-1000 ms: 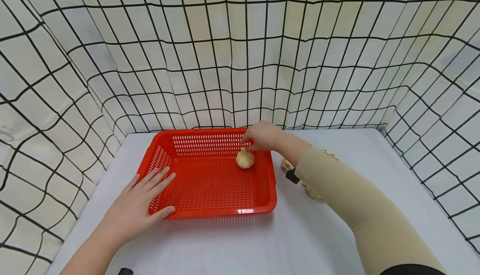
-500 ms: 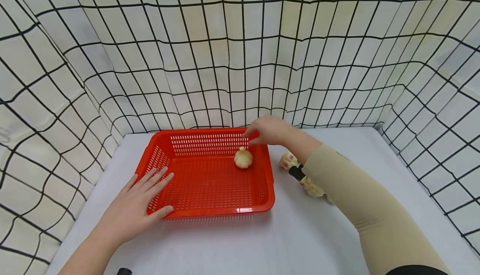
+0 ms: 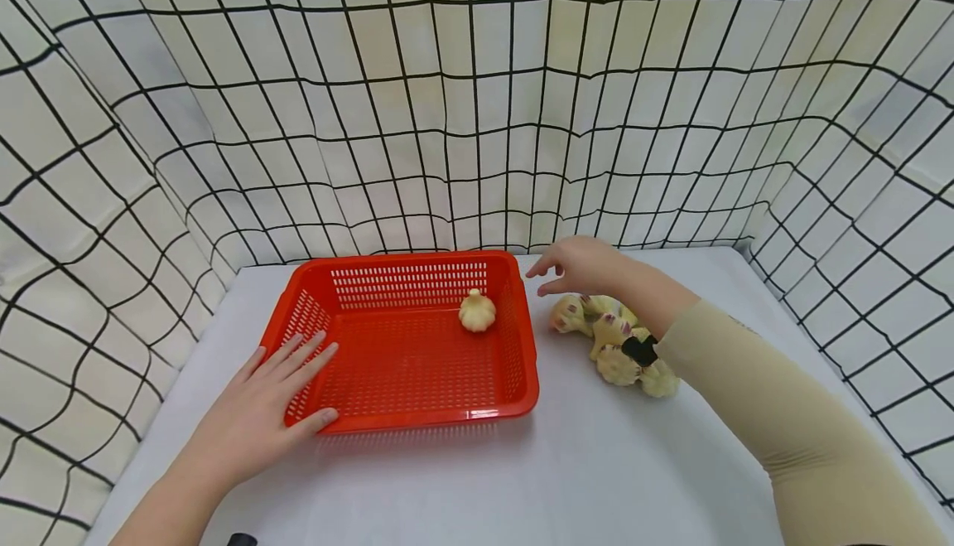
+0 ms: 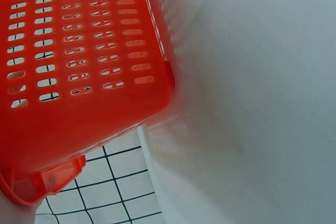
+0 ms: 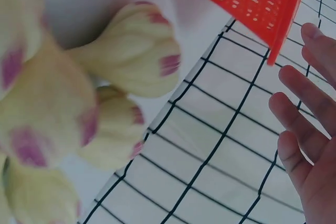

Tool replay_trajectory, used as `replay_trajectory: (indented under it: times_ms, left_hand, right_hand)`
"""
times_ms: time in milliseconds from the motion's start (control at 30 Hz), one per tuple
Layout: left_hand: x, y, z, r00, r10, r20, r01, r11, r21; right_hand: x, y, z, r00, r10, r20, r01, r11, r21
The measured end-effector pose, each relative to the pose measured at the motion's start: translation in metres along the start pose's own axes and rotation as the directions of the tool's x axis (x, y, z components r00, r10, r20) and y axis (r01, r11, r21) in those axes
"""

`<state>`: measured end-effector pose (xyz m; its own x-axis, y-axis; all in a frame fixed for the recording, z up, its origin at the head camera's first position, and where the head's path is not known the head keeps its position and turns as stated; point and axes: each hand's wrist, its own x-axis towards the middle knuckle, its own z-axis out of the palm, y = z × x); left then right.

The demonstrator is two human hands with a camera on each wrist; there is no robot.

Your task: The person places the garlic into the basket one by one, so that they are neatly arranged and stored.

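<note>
Head view: we see the right hand [image 3: 581,267], fingers loosely bent, grasping nothing, just beside the red basket [image 3: 417,424] and near the garlic pile [image 3: 613,332].
The left hand [image 3: 257,409] lies spread over the basket's left rim; one garlic bulb [image 3: 477,312] sits inside, near the right wall. A black wrist piece [image 3: 639,351] hides part of the pile; white surface [image 3: 447,488] stretches nearer us.

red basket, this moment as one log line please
left hand: at left rim of red basket | right hand: empty, near garlic pile | basket: one garlic bulb | pile: on table, right of basket
</note>
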<state>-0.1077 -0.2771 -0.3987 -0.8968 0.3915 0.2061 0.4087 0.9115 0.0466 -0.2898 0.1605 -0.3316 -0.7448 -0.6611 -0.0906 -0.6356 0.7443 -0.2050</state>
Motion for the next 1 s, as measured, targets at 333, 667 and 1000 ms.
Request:
replay_trajectory:
  times_ms: [333,667,1000]
  left_hand:
    - [-0.001,-0.002,0.0,1.0,-0.014,0.01,0.014,1.0,0.001]
    - [0.0,-0.003,0.001,1.0,-0.01,0.005,0.01,1.0,-0.003]
    - [0.0,0.0,-0.001,1.0,-0.009,0.011,0.009,1.0,0.002]
  right_hand:
    - [-0.032,0.03,0.016,0.998,0.062,0.03,-0.064,0.996,0.062]
    - [-0.031,0.039,0.031,0.982,0.147,0.122,-0.157,0.984,0.082]
    - [-0.018,0.038,0.042,0.968,0.178,0.176,-0.183,0.983,0.013]
